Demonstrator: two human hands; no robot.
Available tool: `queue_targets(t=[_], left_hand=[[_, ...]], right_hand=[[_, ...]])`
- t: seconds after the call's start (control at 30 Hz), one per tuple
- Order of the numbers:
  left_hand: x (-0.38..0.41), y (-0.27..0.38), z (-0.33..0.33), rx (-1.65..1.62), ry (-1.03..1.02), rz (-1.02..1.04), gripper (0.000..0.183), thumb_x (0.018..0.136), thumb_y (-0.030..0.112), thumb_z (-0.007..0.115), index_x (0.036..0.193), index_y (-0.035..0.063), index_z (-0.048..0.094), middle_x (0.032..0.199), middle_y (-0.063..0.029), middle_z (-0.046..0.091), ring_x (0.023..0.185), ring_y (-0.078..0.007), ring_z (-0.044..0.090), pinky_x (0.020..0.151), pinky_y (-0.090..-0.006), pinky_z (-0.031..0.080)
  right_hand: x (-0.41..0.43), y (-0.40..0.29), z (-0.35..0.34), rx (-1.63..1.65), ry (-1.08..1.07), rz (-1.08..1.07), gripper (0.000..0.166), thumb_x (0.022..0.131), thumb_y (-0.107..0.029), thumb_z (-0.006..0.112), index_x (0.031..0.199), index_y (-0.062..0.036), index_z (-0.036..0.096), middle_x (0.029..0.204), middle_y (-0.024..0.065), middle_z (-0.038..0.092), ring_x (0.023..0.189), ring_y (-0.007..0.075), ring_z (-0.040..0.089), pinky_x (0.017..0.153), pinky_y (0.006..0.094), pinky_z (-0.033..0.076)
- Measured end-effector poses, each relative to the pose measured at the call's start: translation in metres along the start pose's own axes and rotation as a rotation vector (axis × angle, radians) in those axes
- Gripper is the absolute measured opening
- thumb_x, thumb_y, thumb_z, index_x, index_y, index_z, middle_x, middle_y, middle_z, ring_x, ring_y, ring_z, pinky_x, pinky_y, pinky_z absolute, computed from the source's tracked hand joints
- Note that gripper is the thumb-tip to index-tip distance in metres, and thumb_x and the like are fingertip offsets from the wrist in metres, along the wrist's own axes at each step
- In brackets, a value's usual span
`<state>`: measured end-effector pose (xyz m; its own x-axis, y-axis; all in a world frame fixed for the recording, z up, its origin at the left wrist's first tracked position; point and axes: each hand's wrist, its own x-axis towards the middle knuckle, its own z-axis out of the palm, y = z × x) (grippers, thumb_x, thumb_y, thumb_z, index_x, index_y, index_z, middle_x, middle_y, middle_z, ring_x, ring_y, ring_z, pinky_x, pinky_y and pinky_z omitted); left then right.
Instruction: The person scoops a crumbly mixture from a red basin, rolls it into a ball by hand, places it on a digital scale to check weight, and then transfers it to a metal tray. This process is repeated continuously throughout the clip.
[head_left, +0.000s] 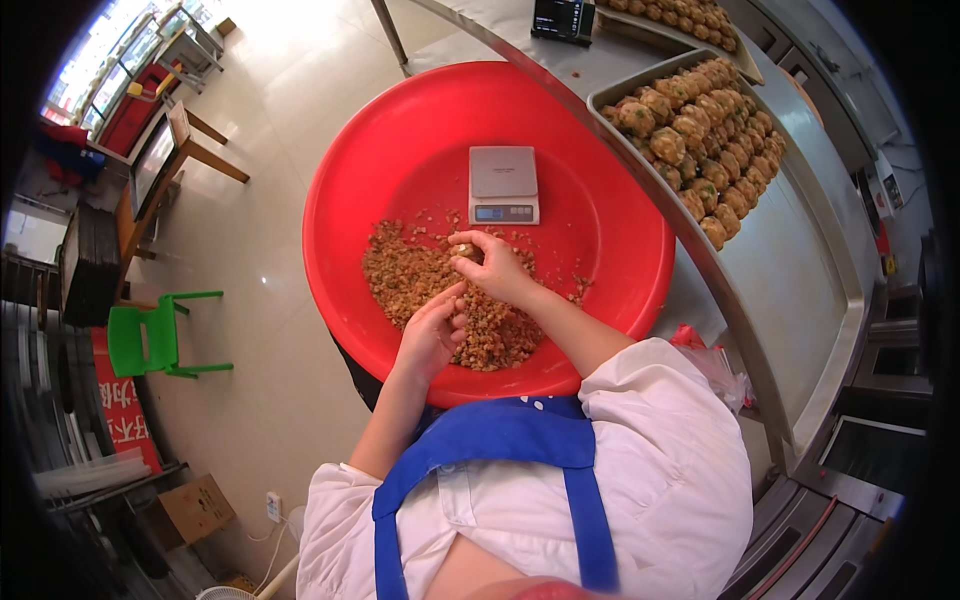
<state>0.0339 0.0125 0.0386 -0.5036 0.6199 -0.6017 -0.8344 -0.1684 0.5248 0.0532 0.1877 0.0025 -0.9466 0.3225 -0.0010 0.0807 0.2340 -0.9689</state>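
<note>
A large red plastic basin (352, 172) lies before me, holding a heap of crumbly brown nut-like mixture (412, 285). My right hand (491, 266) grips a small lump of the mixture (466, 251) between thumb and fingers, above the heap. Just below and to its left, my left hand (435, 330) is held palm up with its fingers loosely curled; I see nothing in it. A white digital scale (504, 184) with a lit display stands in the basin beyond my hands, its plate bare.
At the right, a metal tray (600, 101) of rowed mixture balls (705, 135) rests on a steel table (795, 285). A second ball-filled tray (750, 67) and a phone-like device (559, 19) are behind. A green plastic chair (154, 337) stands on the floor at left.
</note>
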Motion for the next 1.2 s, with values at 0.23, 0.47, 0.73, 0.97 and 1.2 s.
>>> queue_targets(t=[0.23,0.47,0.73,0.97,1.2], left_hand=[[0.006,-0.011,-0.019,0.379,-0.169,0.097,0.025,0.103,0.025,0.053,0.108,0.0024,0.062,0.078,0.0028,0.054,0.057,-0.0031,0.041,0.046,-0.0183,0.029],[0.02,-0.021,-0.046,0.351,-0.208,0.148,0.039,0.105,0.041,0.045,0.084,0.0094,0.054,0.068,0.0032,0.048,0.054,-0.0047,0.039,0.044,-0.0203,0.027],[0.004,-0.008,0.001,0.239,-0.014,0.016,0.038,0.105,0.044,0.043,0.087,0.0106,0.052,0.073,0.0013,0.045,0.054,-0.008,0.035,0.045,-0.0217,0.024],[0.03,-0.021,-0.061,-0.087,-0.416,-0.019,0.025,0.105,0.033,0.048,0.096,0.0106,0.054,0.081,0.0028,0.048,0.063,-0.0067,0.041,0.047,-0.0204,0.028],[0.031,-0.004,-0.042,-0.388,-0.079,-0.056,0.031,0.107,0.031,0.037,0.117,0.0072,0.053,0.108,-0.0054,0.059,0.096,-0.0185,0.06,0.078,-0.0306,0.053]], right_hand=[[-0.001,-0.005,-0.003,0.004,0.014,0.029,0.039,0.085,-0.022,0.071,0.12,-0.0055,0.065,0.107,0.0134,0.068,0.087,0.021,0.067,0.079,0.0354,0.053],[0.0,0.0,0.0,-0.043,0.025,-0.025,0.037,0.088,-0.019,0.07,0.121,-0.0047,0.064,0.101,0.0094,0.068,0.085,0.0155,0.065,0.076,0.0324,0.053],[0.0,0.001,0.001,0.007,0.022,0.005,0.039,0.085,-0.022,0.072,0.119,-0.0056,0.065,0.105,0.0124,0.067,0.086,0.0199,0.066,0.078,0.0348,0.053],[-0.003,-0.008,0.001,0.035,0.032,0.006,0.04,0.085,-0.022,0.072,0.12,-0.0049,0.064,0.104,0.0132,0.07,0.088,0.0216,0.069,0.078,0.0361,0.054],[-0.026,-0.036,0.017,-0.337,-0.007,-0.581,0.045,0.084,-0.022,0.07,0.124,-0.0038,0.062,0.116,0.0134,0.068,0.111,0.0248,0.063,0.097,0.04,0.048]])
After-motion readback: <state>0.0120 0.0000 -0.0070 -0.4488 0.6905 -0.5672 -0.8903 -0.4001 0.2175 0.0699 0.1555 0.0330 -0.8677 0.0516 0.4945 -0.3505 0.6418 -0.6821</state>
